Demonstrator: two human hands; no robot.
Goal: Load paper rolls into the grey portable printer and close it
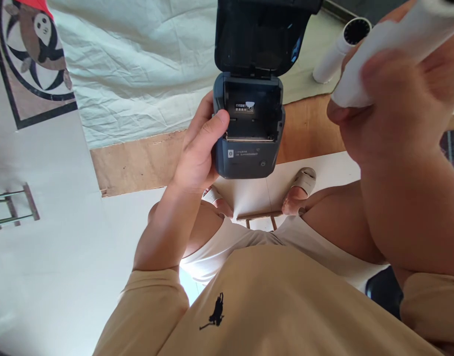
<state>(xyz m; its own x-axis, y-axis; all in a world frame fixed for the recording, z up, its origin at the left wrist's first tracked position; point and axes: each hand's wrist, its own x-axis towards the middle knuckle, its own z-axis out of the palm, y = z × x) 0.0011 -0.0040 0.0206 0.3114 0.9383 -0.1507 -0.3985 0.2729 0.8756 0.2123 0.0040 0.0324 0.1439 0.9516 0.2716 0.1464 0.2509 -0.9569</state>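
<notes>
My left hand (199, 148) is wrapped around a dark blue-grey portable label printer (249, 160), thumb on its left rim. The printer's black lid (260, 37) is swung up, away from me, and its inner bay (252, 121) shows no roll; a small printed label is on the bay's back wall. At the upper right, my right hand (401, 113) grips a white paper roll (429, 32), held tilted and close to the camera. The thumb is smeared by motion. Beyond it, a second white roll (328, 64) with a dark core is on the table.
A pale green cloth (138, 64) covers the table, with a bare wooden edge (138, 163) toward me. On the left are a panda-patterned mat (45, 99) and a small stool (28, 202) on the white floor. My slippered feet are below the table edge.
</notes>
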